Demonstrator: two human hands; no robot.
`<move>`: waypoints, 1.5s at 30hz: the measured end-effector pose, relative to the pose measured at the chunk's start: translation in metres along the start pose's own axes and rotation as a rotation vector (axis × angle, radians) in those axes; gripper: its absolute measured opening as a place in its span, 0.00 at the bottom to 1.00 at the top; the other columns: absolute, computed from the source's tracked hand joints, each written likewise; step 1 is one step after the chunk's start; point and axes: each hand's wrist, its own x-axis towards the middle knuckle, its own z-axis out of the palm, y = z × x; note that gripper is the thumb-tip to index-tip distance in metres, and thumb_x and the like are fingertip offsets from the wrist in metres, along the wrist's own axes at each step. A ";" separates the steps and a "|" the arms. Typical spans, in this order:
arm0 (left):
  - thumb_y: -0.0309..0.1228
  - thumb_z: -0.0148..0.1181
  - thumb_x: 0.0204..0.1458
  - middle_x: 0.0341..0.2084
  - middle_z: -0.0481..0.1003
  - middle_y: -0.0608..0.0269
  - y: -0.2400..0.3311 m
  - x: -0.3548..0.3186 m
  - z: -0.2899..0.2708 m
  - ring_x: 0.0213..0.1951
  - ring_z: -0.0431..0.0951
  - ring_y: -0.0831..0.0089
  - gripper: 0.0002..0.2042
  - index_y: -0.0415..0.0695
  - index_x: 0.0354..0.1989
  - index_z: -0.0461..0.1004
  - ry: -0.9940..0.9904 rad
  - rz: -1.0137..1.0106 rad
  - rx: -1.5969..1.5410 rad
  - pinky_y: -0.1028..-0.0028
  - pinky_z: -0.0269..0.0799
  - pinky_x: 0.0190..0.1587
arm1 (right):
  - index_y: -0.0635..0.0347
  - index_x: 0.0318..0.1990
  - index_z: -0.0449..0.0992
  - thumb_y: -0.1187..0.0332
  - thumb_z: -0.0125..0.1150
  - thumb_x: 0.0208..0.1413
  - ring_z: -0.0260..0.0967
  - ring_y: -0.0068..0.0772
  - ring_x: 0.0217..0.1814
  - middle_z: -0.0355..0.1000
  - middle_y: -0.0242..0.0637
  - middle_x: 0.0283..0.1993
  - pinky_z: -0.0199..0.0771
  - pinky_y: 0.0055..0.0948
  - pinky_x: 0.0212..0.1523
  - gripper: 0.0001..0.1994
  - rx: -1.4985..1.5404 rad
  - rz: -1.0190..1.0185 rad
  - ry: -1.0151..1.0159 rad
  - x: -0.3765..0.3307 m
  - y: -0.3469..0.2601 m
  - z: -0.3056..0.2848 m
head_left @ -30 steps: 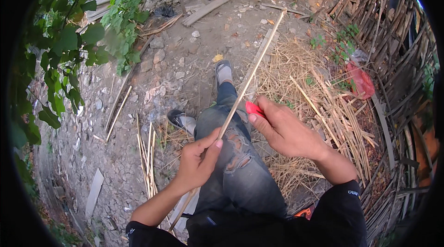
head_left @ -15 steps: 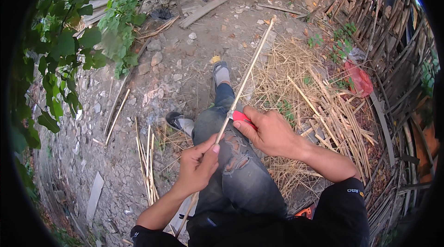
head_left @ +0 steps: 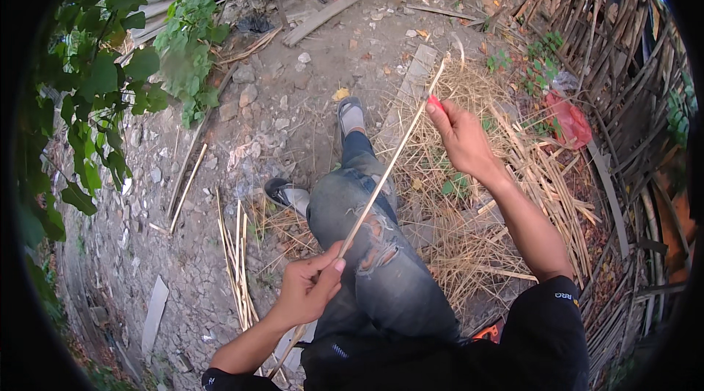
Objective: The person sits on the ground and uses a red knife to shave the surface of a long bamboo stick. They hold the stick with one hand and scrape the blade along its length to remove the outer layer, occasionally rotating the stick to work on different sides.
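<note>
I have the left hand pinched narrow on a long, pale stick, thumb and fingers closed around it above the thighs of the worn jeans. The stick slants up and away to the right, its far end past the knees, its near end running back below the wrist toward the body.

My right hand is stretched well forward, closed on a small red tool — only a bit of red shows at the thumb, so I can't make out its edge. The tool sits against the stick near the far tip, and a thin, pale curl hangs just beside that tip.

Below and to the right of that arm I see a broad, loose heap of straw-coloured shavings, with a red plastic bag lying past it near the fence of sticks. To the left of the legs, several pale sticks lie together on the ground. An orange object peeks out by the right sleeve — mostly hidden, so I can't say what it is.
</note>
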 end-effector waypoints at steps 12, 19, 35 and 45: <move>0.27 0.50 0.71 0.19 0.62 0.77 0.000 -0.003 -0.028 0.21 0.59 0.90 0.18 0.39 0.67 0.70 -0.040 -0.034 0.049 0.83 0.55 0.23 | 0.61 0.36 0.75 0.47 0.54 0.69 0.72 0.57 0.27 0.71 0.50 0.21 0.68 0.48 0.32 0.23 -0.194 -0.123 0.160 0.051 0.049 -0.005; 0.30 0.47 0.72 0.18 0.55 0.76 -0.007 0.000 -0.039 0.16 0.49 0.87 0.19 0.36 0.67 0.69 -0.094 -0.138 -0.256 0.80 0.48 0.19 | 0.57 0.34 0.73 0.49 0.58 0.67 0.73 0.61 0.25 0.72 0.48 0.19 0.69 0.52 0.26 0.20 -0.391 -0.235 0.291 0.047 0.047 0.006; 0.28 0.48 0.72 0.16 0.57 0.75 -0.008 -0.006 -0.025 0.18 0.54 0.87 0.19 0.37 0.68 0.68 -0.090 -0.034 -0.023 0.79 0.51 0.21 | 0.64 0.38 0.79 0.64 0.75 0.54 0.68 0.42 0.30 0.70 0.41 0.31 0.68 0.36 0.33 0.14 -0.247 -0.523 0.435 0.056 0.028 -0.003; 0.29 0.51 0.71 0.18 0.62 0.76 -0.019 -0.005 -0.028 0.21 0.60 0.87 0.18 0.39 0.67 0.71 -0.055 0.043 0.125 0.81 0.57 0.24 | 0.58 0.41 0.83 0.80 0.67 0.49 0.82 0.46 0.41 0.82 0.40 0.42 0.81 0.36 0.40 0.11 -0.367 -0.744 0.357 0.059 0.056 -0.009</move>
